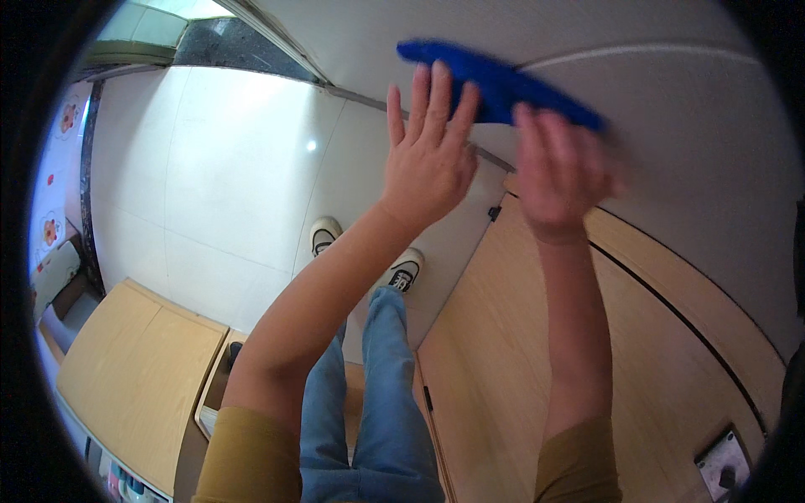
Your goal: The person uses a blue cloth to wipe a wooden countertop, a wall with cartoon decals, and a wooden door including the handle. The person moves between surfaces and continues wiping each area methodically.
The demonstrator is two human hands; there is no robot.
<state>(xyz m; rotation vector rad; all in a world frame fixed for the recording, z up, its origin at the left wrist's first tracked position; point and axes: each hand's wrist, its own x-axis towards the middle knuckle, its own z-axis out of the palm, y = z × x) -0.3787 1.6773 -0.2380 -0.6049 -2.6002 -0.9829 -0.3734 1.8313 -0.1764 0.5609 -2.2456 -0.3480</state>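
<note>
A dark blue cloth [503, 85] lies flat and spread against a pale grey wall [679, 119], in front of the person. My left hand [431, 144] has its fingers spread, with the fingertips on or just before the left part of the cloth. At the cloth's right part is my right hand [560, 166], blurred, its fingers bent over the lower edge. The picture does not settle whether these fingers grip the cloth or only press on it.
A wooden door or panel [503, 314] with a metal plate [723, 462] stands at the right. Lower left is a wooden cabinet [144, 377] beside an open drawer [214, 402]. Both shoes stand on pale floor tiles [220, 176]. A dark threshold [245, 50] lies at the upper left.
</note>
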